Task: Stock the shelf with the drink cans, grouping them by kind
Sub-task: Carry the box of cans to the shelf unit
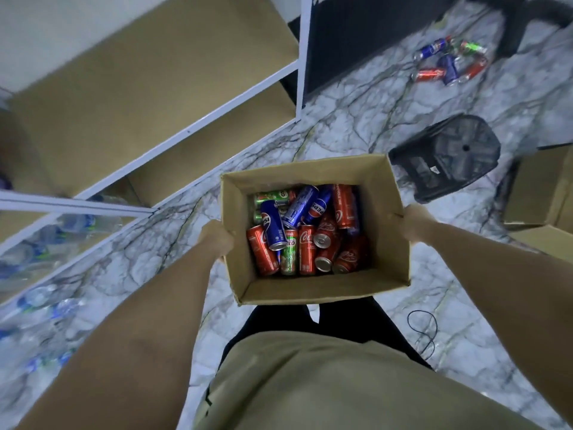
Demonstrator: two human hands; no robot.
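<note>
Above a marbled floor (356, 125), left hand (217, 238) and right hand (414, 223) clamp fingers on an open cardboard box (313, 288) of jumbled red, blue and green drink cans (307, 231) beside the shelf (139, 97).

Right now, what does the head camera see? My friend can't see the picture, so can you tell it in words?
A person's left hand and right hand hold an open cardboard box full of jumbled red, blue and green drink cans above a marbled floor. A mostly bare shelf unit stands to the left, and more loose cans lie on the floor far off.

Cans (305, 231) in box (313, 291); shelf (173, 144) left, stool (446, 156) right
</note>
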